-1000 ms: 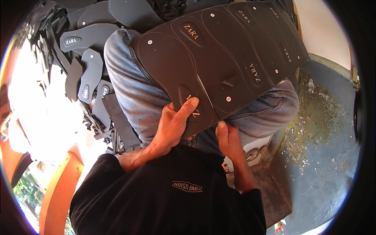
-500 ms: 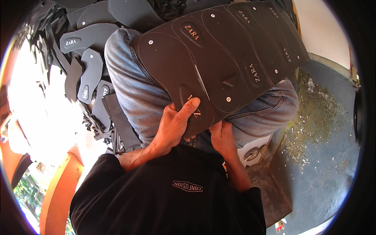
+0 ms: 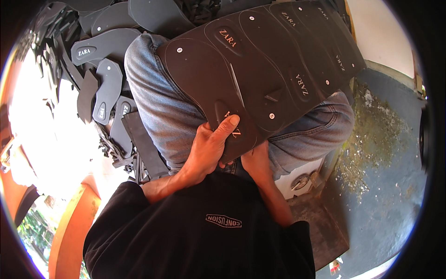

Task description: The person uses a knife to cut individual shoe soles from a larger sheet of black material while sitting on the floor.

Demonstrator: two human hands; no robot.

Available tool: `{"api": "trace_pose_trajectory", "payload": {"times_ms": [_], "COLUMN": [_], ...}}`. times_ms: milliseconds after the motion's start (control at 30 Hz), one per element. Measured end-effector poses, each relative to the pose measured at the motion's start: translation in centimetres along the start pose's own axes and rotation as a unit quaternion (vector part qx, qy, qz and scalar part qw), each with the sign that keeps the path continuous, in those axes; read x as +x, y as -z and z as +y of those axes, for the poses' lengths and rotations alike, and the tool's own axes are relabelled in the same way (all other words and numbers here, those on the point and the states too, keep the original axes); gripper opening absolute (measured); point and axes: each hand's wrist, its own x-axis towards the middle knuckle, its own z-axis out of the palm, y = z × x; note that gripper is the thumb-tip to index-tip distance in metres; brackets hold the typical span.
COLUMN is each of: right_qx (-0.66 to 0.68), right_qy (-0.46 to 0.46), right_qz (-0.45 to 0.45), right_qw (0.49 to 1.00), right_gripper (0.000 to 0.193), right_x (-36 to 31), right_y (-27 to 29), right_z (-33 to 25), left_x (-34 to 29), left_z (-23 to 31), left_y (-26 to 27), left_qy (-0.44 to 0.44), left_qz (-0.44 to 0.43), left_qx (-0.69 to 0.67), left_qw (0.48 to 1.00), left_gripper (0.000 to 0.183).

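Black and flat, the big foam-like sheet with sole-shaped outlines (image 3: pixel 265 76) lies across your legs in faded blue jeans (image 3: pixel 155 104). Your left hand (image 3: pixel 211 142) pinches its near end, thumb on top and fingers underneath. Your right hand (image 3: pixel 257 160) is just beside it, tucked under the near edge; its fingers are hidden, so I cannot tell if they hold something. One thin, pale slit (image 3: pixel 236 81) is open between the end shape and the next one. That part looks begun, but the end shape is not off yet. It is hard to tell if the slit goes all the way to the near edge. The other shapes look joined together, with only lines around them, so most of this sheet seems left to do. To your left, loose dark grey sole-shaped pieces (image 3: pixel 108 79) look already cut out, near thin black scraps (image 3: pixel 121 162).
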Motion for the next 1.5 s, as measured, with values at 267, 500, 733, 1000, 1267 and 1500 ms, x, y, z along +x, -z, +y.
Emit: {"api": "trace_pose_trajectory", "payload": {"times_ms": [267, 500, 733, 1000, 1267, 1500], "right_qx": [-0.008, -0.036, -0.040, -0.082, -0.139, -0.160], "right_qy": [-0.016, 0.098, 0.122, 0.243, 0.285, 0.298], "right_qz": [0.001, 0.035, 0.049, 0.088, 0.051, 0.038], "right_qw": [1.000, 0.994, 0.991, 0.963, 0.947, 0.940], "right_gripper": [0.031, 0.035, 0.039, 0.041, 0.040, 0.036], "right_x": [1.0, 1.9, 2.2, 2.3, 3.6, 4.8], "right_y": [-1.6, -2.1, -2.7, -2.9, -2.5, -1.5], "right_z": [0.0, 0.5, 1.4, 4.1, 7.0, 7.6], "left_x": [0.0, -0.1, 0.0, 0.0, -0.2, -0.4], "left_z": [-0.1, 0.1, 0.0, 0.0, 0.2, 0.6], "left_y": [0.0, 0.0, 0.1, 0.1, 0.2, 0.1], "left_qy": [0.000, 0.019, 0.024, 0.019, 0.033, 0.031], "left_qz": [0.001, 0.006, 0.005, 0.010, 0.006, 0.003], "left_qx": [-0.006, 0.005, 0.017, 0.023, 0.021, -0.002], "left_qw": [1.000, 1.000, 1.000, 0.999, 0.999, 1.000], "left_gripper": [0.044, 0.044, 0.045, 0.047, 0.045, 0.041]}}
